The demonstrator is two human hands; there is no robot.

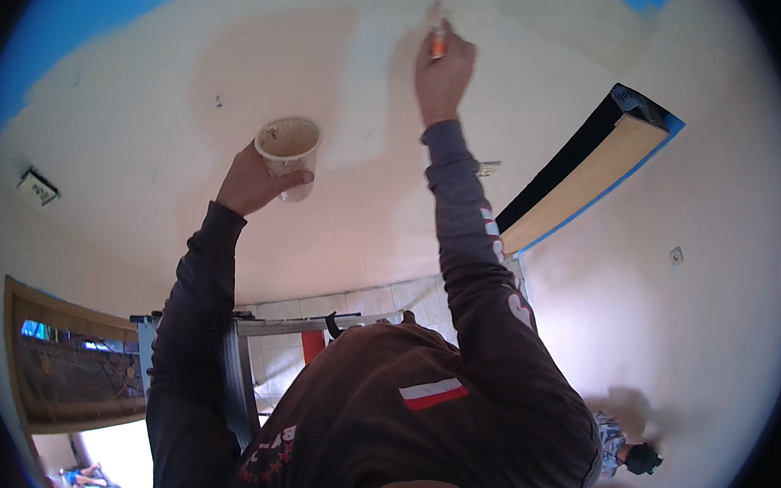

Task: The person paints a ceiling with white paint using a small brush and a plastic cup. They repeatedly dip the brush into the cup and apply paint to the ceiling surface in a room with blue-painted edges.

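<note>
My left hand (257, 173) is closed around a clear plastic cup (284, 152) streaked with pale paint. Raised higher and farther right, my right hand (445, 77) grips a paintbrush (438, 41) by its orange handle, its blurred tip against or very near the wall (372, 109). Pale cream paint covers much of that surface in uneven tones, with blue patches at the upper left and upper right. Both sleeves are dark.
A metal ladder (244, 378) stands below me above tiles (387, 297). A long wood-and-black boxed fixture (605, 177) juts out at right. At left are a wall box (38, 187) and wooden-framed doorway (10, 346). Two people (611, 441) are at lower right.
</note>
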